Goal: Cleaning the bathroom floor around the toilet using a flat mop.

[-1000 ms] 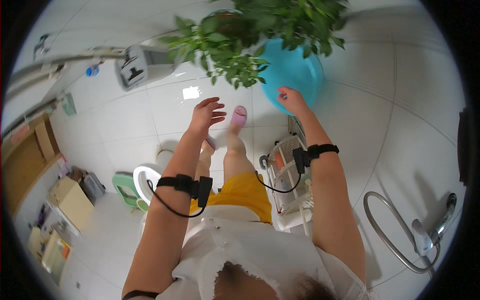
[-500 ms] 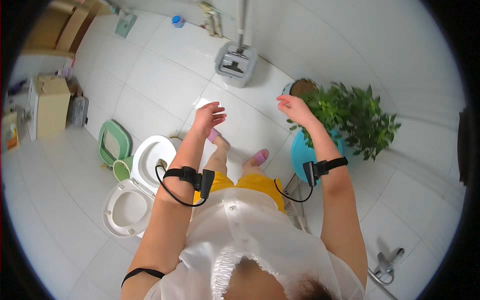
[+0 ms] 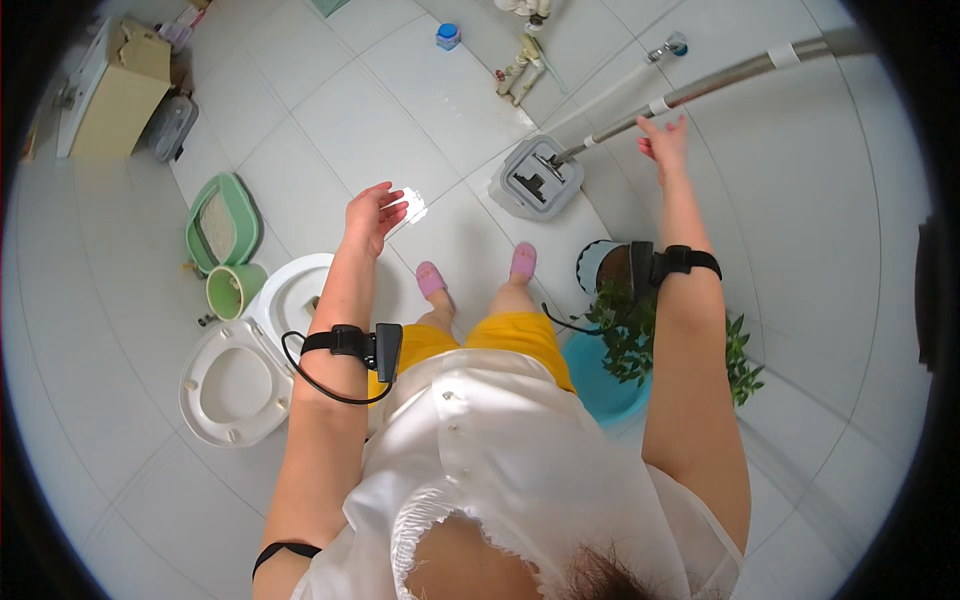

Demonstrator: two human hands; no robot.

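Observation:
My left hand hangs over the tiled floor with its fingers loosely apart and nothing in them. Further forward on the right, my right hand reaches up, its fingers spread, just below a long metal mop handle. Its fingertips are very close to the handle; whether they touch it I cannot tell. The handle leans to the upper right out of a grey mop bucket. A black band with a device is strapped round my right forearm, and a similar device sits on my left.
On the left are an open toilet, a green bin and a green litter tray. Leafy plants and a blue basin lie under my right arm, near a pot. Pipes and a blue-lidded jar stand by the far wall.
My right hand has moved forward and right, from beside the plant to the mop handle. My left hand has shifted slightly left. The view has swung, bringing the handle's upper length into sight.

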